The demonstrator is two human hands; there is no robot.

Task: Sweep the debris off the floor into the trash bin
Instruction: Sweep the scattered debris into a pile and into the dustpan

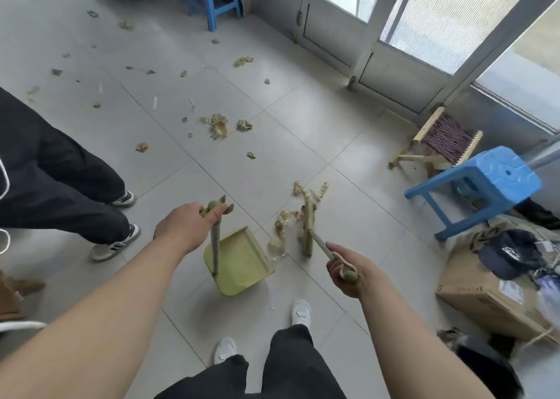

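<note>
Head view: left hand (181, 229) grips the dustpan (242, 262) by its upright handle; right hand (345, 270) grips the broom (308, 226) handle; the broom's head sits in debris (280, 229) just beside the dustpan's mouth; more scraps (218, 124) lie farther off; 1 bystander's legs (60, 186) stand left; blue stool (485, 183) and cardboard box (485, 295) sit right.

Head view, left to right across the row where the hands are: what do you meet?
Bystander's shoe → left hand → dustpan → broom → right hand → cardboard box.
</note>
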